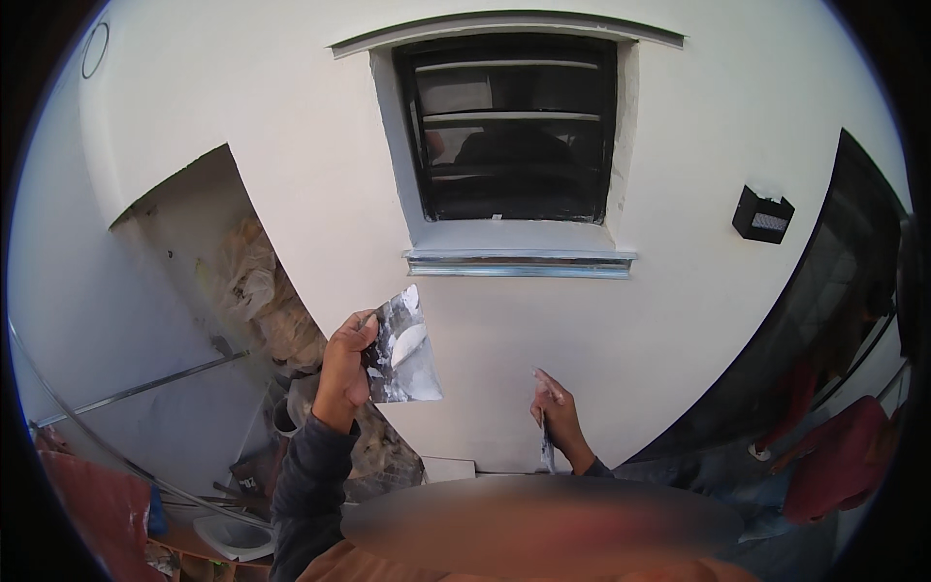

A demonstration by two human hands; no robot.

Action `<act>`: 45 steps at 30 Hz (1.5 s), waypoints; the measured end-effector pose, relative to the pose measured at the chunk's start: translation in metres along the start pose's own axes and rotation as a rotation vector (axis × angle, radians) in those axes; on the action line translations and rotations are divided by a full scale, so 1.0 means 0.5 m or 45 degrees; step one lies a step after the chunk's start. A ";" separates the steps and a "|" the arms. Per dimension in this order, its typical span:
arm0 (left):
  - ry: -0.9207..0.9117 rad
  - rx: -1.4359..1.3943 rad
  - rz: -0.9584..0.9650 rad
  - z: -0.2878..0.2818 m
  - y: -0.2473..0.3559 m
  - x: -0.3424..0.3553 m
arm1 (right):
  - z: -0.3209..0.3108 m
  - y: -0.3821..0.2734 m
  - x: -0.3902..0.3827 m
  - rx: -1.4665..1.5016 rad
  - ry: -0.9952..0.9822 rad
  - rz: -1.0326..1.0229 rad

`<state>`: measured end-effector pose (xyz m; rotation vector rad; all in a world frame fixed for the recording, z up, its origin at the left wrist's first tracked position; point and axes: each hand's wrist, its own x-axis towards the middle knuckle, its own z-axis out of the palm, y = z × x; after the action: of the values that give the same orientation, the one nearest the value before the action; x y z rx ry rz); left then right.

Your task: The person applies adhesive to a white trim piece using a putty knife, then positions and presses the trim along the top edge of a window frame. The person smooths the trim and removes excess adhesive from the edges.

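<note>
My left hand (347, 364) is closed on the edge of a flat dark plate (419, 373), raised in front of the white wall to the left of centre. White paste, perhaps filler, is smeared over the plate, with a thicker lump near its middle. Lower and to the right, my right hand (557, 407) grips a thin tool that looks like a putty knife (547, 454), its blade pointing down. White residue marks the fingers of that hand. Both hands are below the window sill (519, 265) and apart from each other.
A dark louvred window (509, 126) is set into the white wall (310, 175). A black wall lamp (763, 215) juts out at right, by a dark glass door (766, 359). Crumpled plastic sheeting (257, 281) fills the left opening. Another person in red (839, 461) is at lower right.
</note>
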<state>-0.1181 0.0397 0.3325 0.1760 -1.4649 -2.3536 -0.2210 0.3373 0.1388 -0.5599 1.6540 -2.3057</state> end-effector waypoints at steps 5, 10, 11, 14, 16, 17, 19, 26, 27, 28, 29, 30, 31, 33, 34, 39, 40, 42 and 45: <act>-0.207 -0.331 -0.677 0.083 -0.117 -0.037 | 0.065 -0.243 0.029 -1.112 -0.427 -0.842; -0.314 -0.492 -0.658 0.072 -0.136 -0.052 | 0.124 -0.298 0.028 -1.346 -0.531 -1.054; -0.235 -0.468 -0.658 0.069 -0.135 -0.052 | 0.129 -0.296 0.027 -1.373 -0.471 -1.151; -0.164 -0.525 -0.600 0.065 -0.118 -0.047 | 0.128 -0.298 0.022 -1.403 -0.493 -1.091; -0.192 -0.540 -0.544 0.066 -0.080 -0.037 | 0.110 -0.333 0.027 -1.684 -0.550 -1.046; -0.191 -0.368 -0.363 0.067 -0.042 -0.018 | 0.098 -0.363 0.032 -1.849 -0.563 -0.998; -0.317 0.069 0.240 0.063 0.067 0.028 | 0.073 -0.449 0.067 -1.668 -0.090 -1.206; -0.252 1.287 1.092 0.111 0.427 0.237 | -0.083 -0.903 0.315 -1.418 0.628 -1.387; -0.261 1.290 0.999 0.125 0.452 0.265 | -0.096 -0.939 0.344 -1.405 0.590 -1.368; -0.305 1.246 0.938 0.134 0.467 0.287 | -0.107 -0.968 0.366 -1.407 0.549 -1.370; -0.297 1.267 0.914 0.141 0.475 0.305 | -0.115 -0.989 0.383 -1.436 0.545 -1.321; -0.291 1.286 0.886 0.147 0.479 0.322 | -0.120 -1.002 0.396 -1.462 0.541 -1.268; -0.274 1.304 0.853 0.151 0.483 0.337 | -0.123 -1.008 0.406 -1.491 0.571 -1.206; -0.265 1.352 0.967 0.152 0.482 0.356 | -0.126 -1.009 0.412 -1.466 0.548 -1.209; -0.254 1.377 1.013 0.152 0.480 0.363 | -0.127 -1.008 0.413 -1.456 0.552 -1.202; -0.206 1.458 1.163 0.154 0.468 0.375 | -0.129 -1.002 0.417 -1.426 0.577 -1.227; -0.199 1.464 1.176 0.157 0.466 0.375 | -0.130 -1.003 0.419 -1.431 0.583 -1.224; -0.194 1.474 1.132 0.161 0.466 0.372 | -0.130 -1.004 0.423 -1.437 0.589 -1.235; -0.183 1.497 1.103 0.164 0.466 0.365 | -0.129 -1.001 0.424 -1.458 0.594 -1.246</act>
<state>-0.2560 -0.0505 0.5917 -0.2942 -2.2017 -0.6921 -0.4287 0.4671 0.6280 -1.3343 3.5308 -1.6996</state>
